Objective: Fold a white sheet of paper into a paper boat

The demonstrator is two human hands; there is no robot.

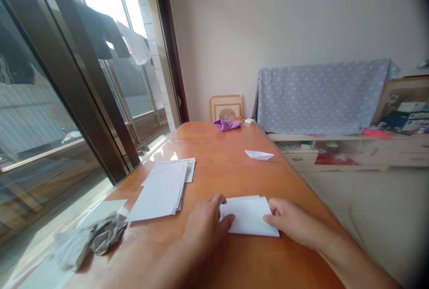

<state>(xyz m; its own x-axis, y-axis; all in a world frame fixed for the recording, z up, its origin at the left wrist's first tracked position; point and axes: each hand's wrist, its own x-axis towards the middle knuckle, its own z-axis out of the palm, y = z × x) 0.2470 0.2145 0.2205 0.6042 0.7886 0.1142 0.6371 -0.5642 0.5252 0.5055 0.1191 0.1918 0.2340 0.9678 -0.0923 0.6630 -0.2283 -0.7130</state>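
Looking at the table, what do the hands have?

The left hand [208,225] and the right hand [288,219] both touch a folded white paper [250,216]. It lies flat on the orange wooden table [214,146], right between them.

How do they hold it?

The left fingers [216,200] curl a bit and press near the paper's left edge. The right fingers [275,211] sit at its right edge. I cannot tell if they pinch it.

What else is close?

A stack of white paper [161,193] lies left of the hands, with a crumpled gray cloth [90,240] past it. A little paper boat [258,155] sits farther up the table, and a purple cloth [227,124] lies near the far end.
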